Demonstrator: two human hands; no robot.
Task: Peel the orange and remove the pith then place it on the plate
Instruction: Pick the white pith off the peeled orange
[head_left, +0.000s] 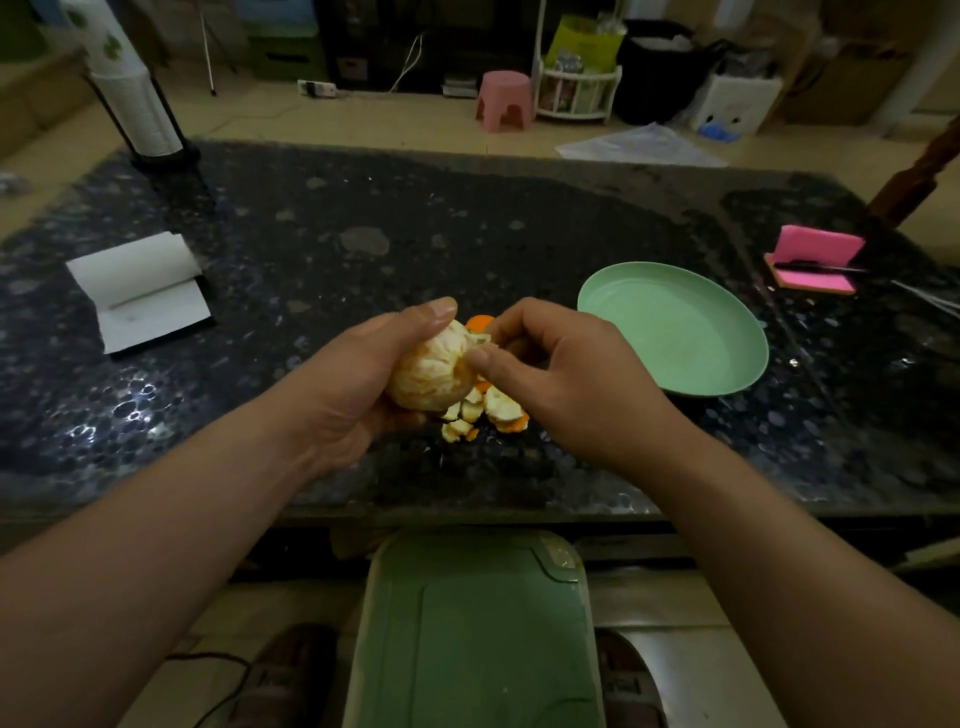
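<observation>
My left hand grips a peeled orange, pale with white pith over it, held above the dark stone table. My right hand pinches a bit of pith or peel at the orange's upper right side with thumb and fingers. Loose peel pieces lie on the table just below the two hands, and another orange scrap shows behind the fruit. An empty light green plate sits to the right of my right hand.
An open white notepad lies at the left. A pink sponge-like holder with a pen sits at the far right. A stack of cups on a black stand is at the back left. A green stool is under the table's near edge.
</observation>
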